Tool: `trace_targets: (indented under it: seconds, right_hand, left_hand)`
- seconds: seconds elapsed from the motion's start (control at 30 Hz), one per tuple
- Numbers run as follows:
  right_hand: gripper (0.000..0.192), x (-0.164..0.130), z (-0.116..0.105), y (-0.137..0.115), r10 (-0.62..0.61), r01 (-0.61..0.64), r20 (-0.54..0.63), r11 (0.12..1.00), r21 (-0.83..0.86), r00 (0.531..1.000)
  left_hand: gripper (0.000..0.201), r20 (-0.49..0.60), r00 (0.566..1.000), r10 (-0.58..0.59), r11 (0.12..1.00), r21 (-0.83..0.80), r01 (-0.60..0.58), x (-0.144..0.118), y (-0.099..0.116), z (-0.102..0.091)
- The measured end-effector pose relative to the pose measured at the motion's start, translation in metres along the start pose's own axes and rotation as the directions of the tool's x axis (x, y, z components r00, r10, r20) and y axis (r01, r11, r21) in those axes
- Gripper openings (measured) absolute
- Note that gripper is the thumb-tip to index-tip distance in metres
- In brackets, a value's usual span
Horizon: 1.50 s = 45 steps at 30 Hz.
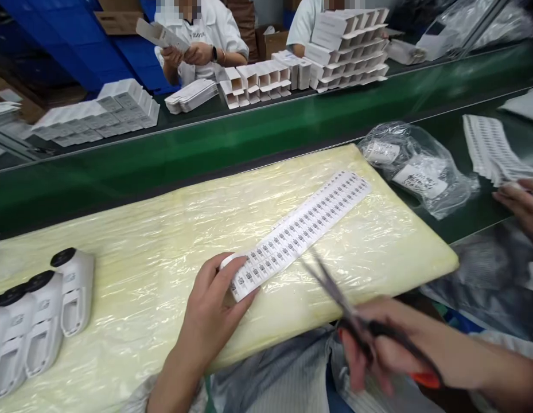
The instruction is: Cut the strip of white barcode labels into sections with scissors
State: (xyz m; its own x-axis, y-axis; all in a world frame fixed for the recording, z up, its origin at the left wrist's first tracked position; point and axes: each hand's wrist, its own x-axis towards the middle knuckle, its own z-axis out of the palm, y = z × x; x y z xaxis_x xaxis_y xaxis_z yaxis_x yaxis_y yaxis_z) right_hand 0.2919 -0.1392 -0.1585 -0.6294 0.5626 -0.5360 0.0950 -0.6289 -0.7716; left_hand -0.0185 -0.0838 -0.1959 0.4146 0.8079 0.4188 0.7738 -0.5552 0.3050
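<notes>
My left hand [217, 310] grips the near end of a long white strip of printed labels [298, 229], thumb and fingers closed round its edge. The strip slants away to the upper right over a padded, plastic-wrapped yellow mat [154, 275]. In my right hand [391, 338] is a pair of scissors [350, 312] with black and orange handles, somewhat blurred. Its blades stand apart and point toward the strip's lower edge; whether they touch it I cannot tell.
White device housings [46, 310] lie in a row at the left. A clear plastic bag [421, 166] with handwritten labels and another label sheet [490, 146] beside a neighbour's hand [524, 201] are at the right. Across the green ledge [180, 155], co-workers sit behind stacked white boxes [343, 51].
</notes>
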Motion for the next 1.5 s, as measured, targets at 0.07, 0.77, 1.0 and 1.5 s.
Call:
trace_targets:
  seconds: [0.07,0.77,1.0,1.5]
  right_hand:
    - [0.080,0.010,0.015,0.021,0.082,-0.084,0.103,0.996,0.019,0.991]
    - [0.064,0.056,0.025,0.011,0.079,-0.077,-0.033,0.996,0.050,0.996]
    - [0.062,0.057,0.025,0.011,0.083,-0.082,-0.038,0.996,0.044,0.996]
    - [0.059,0.057,0.023,0.011,0.051,-0.051,-0.040,0.999,0.020,0.998]
  left_hand:
    - [0.037,-0.004,1.000,0.007,1.000,-0.003,-0.007,0.000,0.000,0.000]
    - [0.036,-0.035,0.997,0.064,0.998,0.006,-0.064,-0.002,0.006,0.003]
    - [0.037,-0.056,0.998,0.043,0.999,-0.002,-0.043,-0.001,0.006,0.005]
    - [0.036,-0.080,0.997,0.021,0.999,-0.026,-0.023,0.000,0.010,0.005]
